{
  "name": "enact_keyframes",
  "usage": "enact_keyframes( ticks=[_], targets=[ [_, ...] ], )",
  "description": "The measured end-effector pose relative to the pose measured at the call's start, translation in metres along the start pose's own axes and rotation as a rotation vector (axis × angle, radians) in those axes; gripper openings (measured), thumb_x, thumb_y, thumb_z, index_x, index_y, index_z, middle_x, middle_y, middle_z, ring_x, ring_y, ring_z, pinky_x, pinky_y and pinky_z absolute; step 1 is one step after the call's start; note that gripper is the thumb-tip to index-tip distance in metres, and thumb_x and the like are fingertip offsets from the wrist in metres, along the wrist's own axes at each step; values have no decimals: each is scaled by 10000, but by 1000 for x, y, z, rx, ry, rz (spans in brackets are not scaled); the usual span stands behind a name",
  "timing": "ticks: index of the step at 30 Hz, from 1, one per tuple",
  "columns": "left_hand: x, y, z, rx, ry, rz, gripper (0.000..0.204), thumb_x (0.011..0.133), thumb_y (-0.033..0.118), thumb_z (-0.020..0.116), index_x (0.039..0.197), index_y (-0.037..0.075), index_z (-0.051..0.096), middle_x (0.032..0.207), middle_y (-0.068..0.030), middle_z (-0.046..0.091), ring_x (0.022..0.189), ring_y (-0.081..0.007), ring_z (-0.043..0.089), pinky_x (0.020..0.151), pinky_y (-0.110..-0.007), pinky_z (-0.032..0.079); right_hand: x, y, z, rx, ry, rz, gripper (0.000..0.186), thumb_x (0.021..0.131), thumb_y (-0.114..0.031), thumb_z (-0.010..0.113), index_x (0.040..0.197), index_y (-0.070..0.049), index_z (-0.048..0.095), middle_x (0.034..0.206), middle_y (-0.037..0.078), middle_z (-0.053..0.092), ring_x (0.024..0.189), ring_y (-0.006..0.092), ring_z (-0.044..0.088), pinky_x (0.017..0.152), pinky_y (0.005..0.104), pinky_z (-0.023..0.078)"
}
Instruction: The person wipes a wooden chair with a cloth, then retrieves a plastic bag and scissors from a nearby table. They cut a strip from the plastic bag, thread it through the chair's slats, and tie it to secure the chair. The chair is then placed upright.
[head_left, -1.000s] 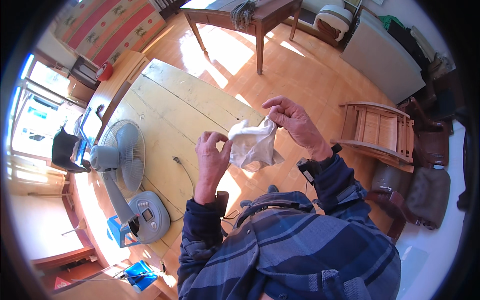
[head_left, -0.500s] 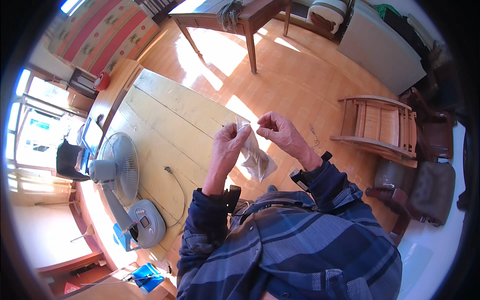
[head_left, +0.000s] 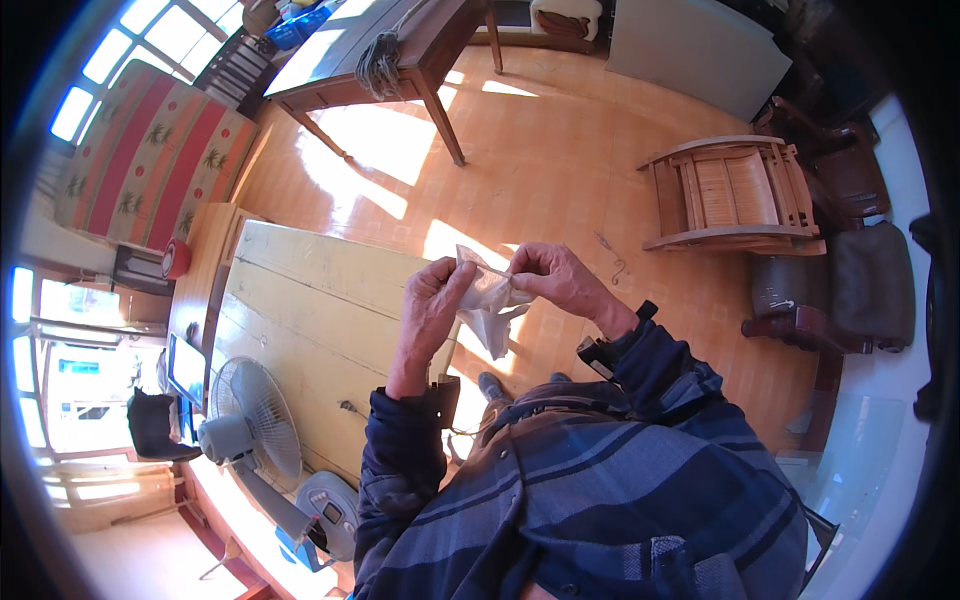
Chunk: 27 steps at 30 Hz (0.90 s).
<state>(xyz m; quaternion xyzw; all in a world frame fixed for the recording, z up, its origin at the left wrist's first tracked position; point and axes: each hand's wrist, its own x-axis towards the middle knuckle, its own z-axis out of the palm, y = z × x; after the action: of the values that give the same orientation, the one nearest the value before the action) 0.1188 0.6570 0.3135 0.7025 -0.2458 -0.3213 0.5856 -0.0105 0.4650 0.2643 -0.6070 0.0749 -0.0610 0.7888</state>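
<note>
Centrally, a pale, crumpled bag (head_left: pixel 488 312) hangs, pinched near its top by the left hand (head_left: pixel 430 305) at nine o'clock and right hand (head_left: pixel 564 284) at three; probably light, soft, slippery, best held there.

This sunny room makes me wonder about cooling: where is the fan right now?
In the head view, the grey fan is at the lower left, by the left edge of the yellow table, left of the person's left hand.
</note>
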Motion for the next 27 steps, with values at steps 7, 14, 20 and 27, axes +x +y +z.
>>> enact_keyframes(
  ticks=[7, 14, 20, 27],
  targets=[
    [32, 10, -2, -181, -164, 81, 207, 1053, 209, 640, 1049, 12, 702, 911, 18, 683, 798, -39, 587, 705, -222, 466, 1, -18, 8, 132, 187, -5, 237, 1019, -232, 637, 1107, -13, 620, 899, -8, 593, 787, 59, 551, 696, 236, 472],
    [47, 13, 13, -159, -316, 65, 220, 1040, 214, 652, 1033, -3, 691, 898, 1, 688, 812, -51, 604, 722, -229, 488, -12, -16, 25, -90, 289, -87, 304, 973, -287, 781, 1063, -12, 689, 881, -17, 656, 791, 49, 575, 692, 230, 471],
    [47, 7, 19, -242, -380, 69, 118, 1003, 139, 700, 973, 30, 666, 887, 15, 670, 814, -55, 587, 744, -234, 470, -40, -33, 16, -176, 409, -184, 318, 1059, -326, 646, 1003, -24, 729, 743, -63, 593, 693, 20, 524, 614, 224, 431],
    [43, 1, 29, -422, -493, 58, 195, 961, 35, 713, 864, 100, 557, 938, 10, 637, 891, -81, 544, 864, -260, 426, -62, -40, 0, -210, 409, -129, 318, 1078, -290, 569, 1006, -21, 722, 787, -56, 612, 727, 25, 543, 651, 217, 451]
  ],
)
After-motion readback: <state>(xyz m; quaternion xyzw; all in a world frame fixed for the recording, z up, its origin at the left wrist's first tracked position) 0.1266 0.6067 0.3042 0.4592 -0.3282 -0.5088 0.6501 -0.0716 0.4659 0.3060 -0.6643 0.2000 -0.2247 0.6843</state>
